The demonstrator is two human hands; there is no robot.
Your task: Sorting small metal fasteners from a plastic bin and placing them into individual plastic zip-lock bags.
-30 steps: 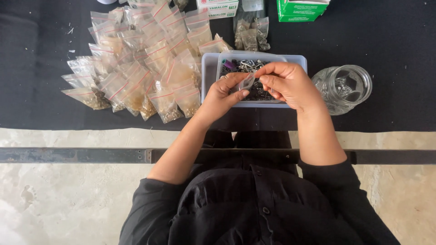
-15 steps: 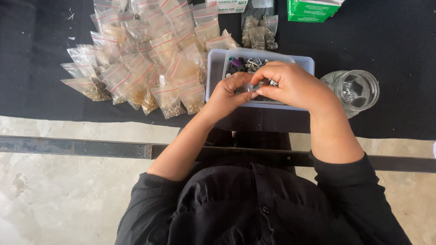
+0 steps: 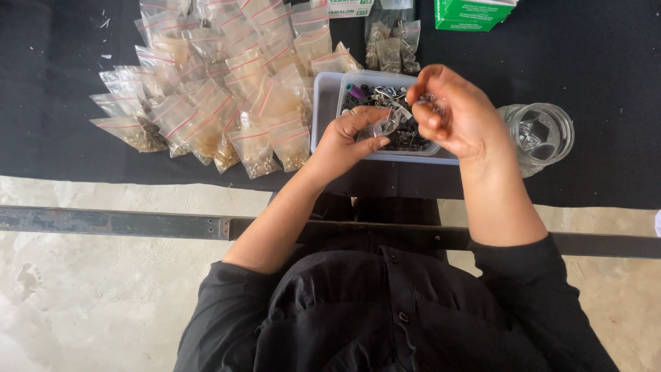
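Hands over parts tray
L hand point(image 3: 348, 138) pinches small clear bag point(image 3: 387, 124); R hand point(image 3: 454, 114) fingers closed on small metal bits, above pale tray point(image 3: 323, 110); glass jar point(image 3: 540, 134) just right.

Small packing or sorting bench, as I read it from my feed. Black cloth point(image 3: 69, 103) covers the worktop; bare concrete floor point(image 3: 103, 303) below, steel bar point(image 3: 138, 224) along the edge. At eleven o'clock, a heap of little clear bags point(image 3: 213, 96) of small metal parts. At twelve, a tray point(image 3: 327, 103) of loose hardware; green carton point(image 3: 475, 14) at one.
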